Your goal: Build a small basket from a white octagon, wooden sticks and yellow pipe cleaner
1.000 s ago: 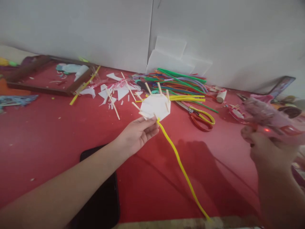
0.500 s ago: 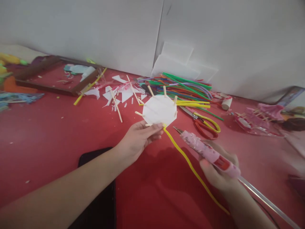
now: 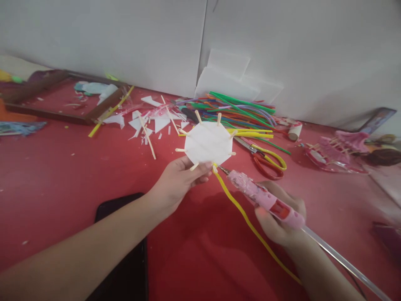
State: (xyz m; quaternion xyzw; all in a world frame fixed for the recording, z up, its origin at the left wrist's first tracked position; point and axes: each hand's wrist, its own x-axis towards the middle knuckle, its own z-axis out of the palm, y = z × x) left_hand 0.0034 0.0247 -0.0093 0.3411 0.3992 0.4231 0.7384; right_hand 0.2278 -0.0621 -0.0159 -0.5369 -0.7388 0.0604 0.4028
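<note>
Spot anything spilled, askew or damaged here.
White scraps lie untidily strewn on the red table, left of the pipe cleaners, loose sticks among them. The pink glue gun looks crusted towards its front, unlike its smoother rear.

No words, labels, brands, numbers or signs can be read on the red counter [image 3: 62, 179] or the grey wall [image 3: 125, 37] behind it.

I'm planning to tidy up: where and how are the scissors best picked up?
Probably by the red and yellow handles, coming from the near right: the loops face that way, while the blades point away, toward the fuzzy stems.
</note>
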